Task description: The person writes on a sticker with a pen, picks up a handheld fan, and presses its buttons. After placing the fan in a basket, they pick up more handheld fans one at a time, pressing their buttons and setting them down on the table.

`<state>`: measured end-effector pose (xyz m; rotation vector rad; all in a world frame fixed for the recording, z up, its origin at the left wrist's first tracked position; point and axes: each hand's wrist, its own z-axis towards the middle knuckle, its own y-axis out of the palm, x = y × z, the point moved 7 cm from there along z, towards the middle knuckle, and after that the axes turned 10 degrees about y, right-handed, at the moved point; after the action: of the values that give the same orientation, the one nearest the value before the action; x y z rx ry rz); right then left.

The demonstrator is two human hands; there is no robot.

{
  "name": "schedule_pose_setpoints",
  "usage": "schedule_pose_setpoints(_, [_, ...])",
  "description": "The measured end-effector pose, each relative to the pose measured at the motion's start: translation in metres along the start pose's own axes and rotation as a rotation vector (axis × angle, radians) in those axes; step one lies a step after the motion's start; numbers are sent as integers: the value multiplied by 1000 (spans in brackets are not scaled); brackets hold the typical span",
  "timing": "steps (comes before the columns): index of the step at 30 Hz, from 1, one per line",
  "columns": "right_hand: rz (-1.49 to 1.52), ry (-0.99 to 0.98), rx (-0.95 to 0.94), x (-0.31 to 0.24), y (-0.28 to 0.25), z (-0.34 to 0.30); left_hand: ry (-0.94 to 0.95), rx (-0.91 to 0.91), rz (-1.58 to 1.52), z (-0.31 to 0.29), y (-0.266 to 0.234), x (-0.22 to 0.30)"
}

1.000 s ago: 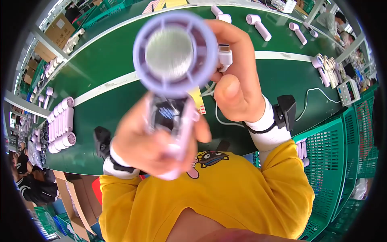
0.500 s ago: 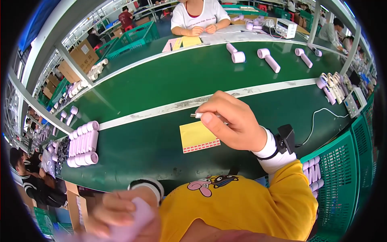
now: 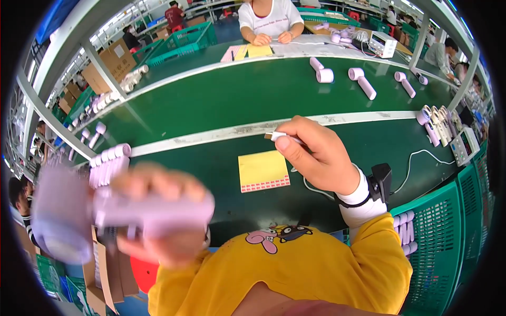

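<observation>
My left hand [image 3: 174, 245] is wrapped round the handle of a lilac handheld fan [image 3: 63, 216], raised at the lower left with its round head to the left. Motion smears both the hand and the fan. My right hand [image 3: 321, 155] pinches a white cable plug [image 3: 275, 136] between thumb and forefinger, its metal tip to the left. From that hand a thin white cable [image 3: 421, 152] trails over the bench to a small meter box [image 3: 464, 146] at the right. Below the plug lies a yellow paper sheet [image 3: 263, 166] with a red-marked strip.
A row of lilac fans [image 3: 108, 163] lies on the left of the green bench, partly behind my left hand. More fans [image 3: 363, 84] lie on the belt beyond the white rail. A green crate [image 3: 437, 237] with fans stands at my right. A person [image 3: 271, 23] sits opposite.
My left hand has brought the fan up from the lower edge, so its head now shows at the left. My right hand has shifted slightly right and up with the plug.
</observation>
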<state>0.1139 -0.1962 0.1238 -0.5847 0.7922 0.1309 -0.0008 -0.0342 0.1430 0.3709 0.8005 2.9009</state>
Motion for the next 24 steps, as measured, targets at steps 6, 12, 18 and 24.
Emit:
schedule_pose_setpoints(6, [163,169,-94,7,11,-3,-940,-181,-15,-32,-12,-93])
schedule_pose_setpoints(12, [452,207,-55,22,18,0,-1176,-167,-418,-58,2,-111])
schedule_pose_setpoints(18, [284,239,-238,7,15,0,-1122,-244,-524,-54,1,-110])
schedule_pose_setpoints(24, [105,194,-235,10,10,3,-1093,-300,-481,-53,1,-109])
